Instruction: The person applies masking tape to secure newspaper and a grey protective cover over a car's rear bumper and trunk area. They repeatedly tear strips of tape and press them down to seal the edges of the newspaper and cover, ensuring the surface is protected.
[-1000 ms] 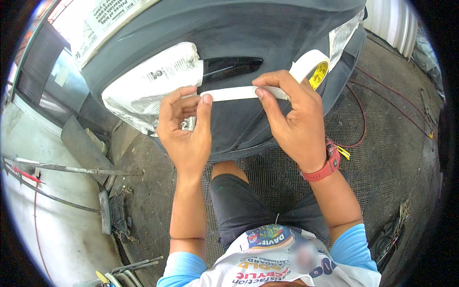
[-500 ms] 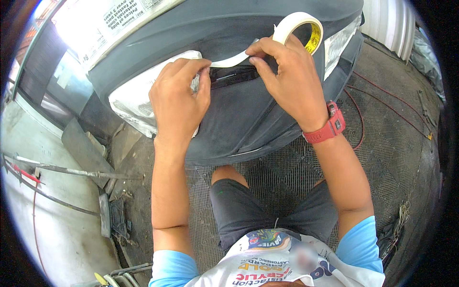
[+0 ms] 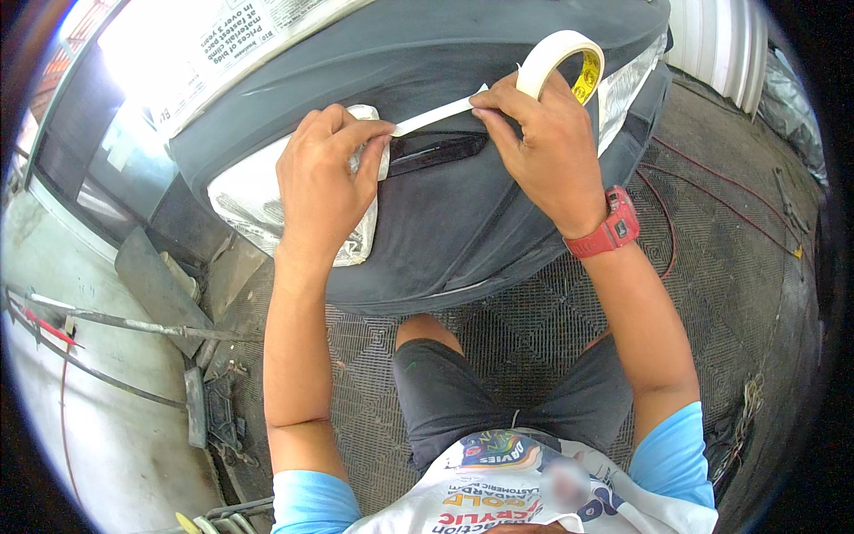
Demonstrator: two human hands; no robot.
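Note:
A strip of white masking tape (image 3: 438, 115) stretches straight between my two hands, over the dark grey front of a car (image 3: 445, 236). My left hand (image 3: 322, 178) pinches its left end between thumb and fingertips, close to the edge of a paper-covered lamp area (image 3: 253, 191). At the other end, my right hand (image 3: 559, 156) grips the strip with thumb and forefinger. Around the fingers of that hand hangs the masking tape roll (image 3: 536, 64), its yellow core showing. Just below the strip lies a glossy black slot (image 3: 438, 155) in the grey panel.
Newspaper (image 3: 258, 40) covers the surface beyond the grey panel, and more paper (image 3: 625, 98) covers its right side. Red hoses (image 3: 725, 169) run across the ridged floor mat (image 3: 520, 298) at right. Poles (image 3: 142, 322) and a pale wall stand at left.
The tape, curved and slack before, is now pulled straight. My right hand has lowered slightly with the roll, and the black slot shows more fully.

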